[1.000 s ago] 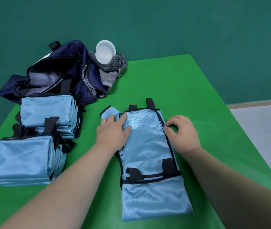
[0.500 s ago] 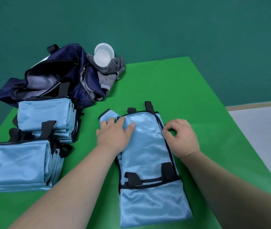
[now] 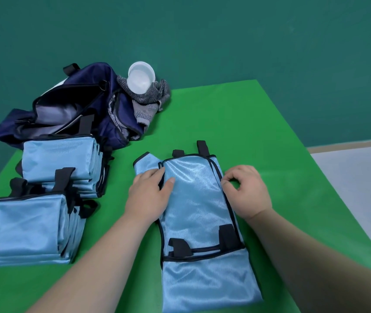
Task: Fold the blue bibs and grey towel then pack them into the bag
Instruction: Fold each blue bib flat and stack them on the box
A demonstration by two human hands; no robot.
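Fingers (image 3: 151, 176) of my left hand (image 3: 150, 197) lie flat, pressing the bib (image 3: 198, 204) at its left fold to pin it. Right hand (image 3: 249, 195) fingers (image 3: 229, 178) curl and pinch the bib's black-trimmed right edge, I'd guess to square it. Head view: bib lies lengthwise mid-bench (image 3: 270, 132), part folded. Folded stacks (image 3: 22, 229) wait left, beside the open bag (image 3: 71, 109). Towel (image 3: 150, 105) is bunched, unfolded, against the bag.

I'm seeing two piles of folded blue bibs on the left, a near pile (image 3: 22, 231) and a far pile (image 3: 58, 161), plus one loose bib (image 3: 198, 199) in the middle, and far back one navy bag (image 3: 103, 86), one grey towel (image 3: 148, 102) and one white cup (image 3: 141, 77).
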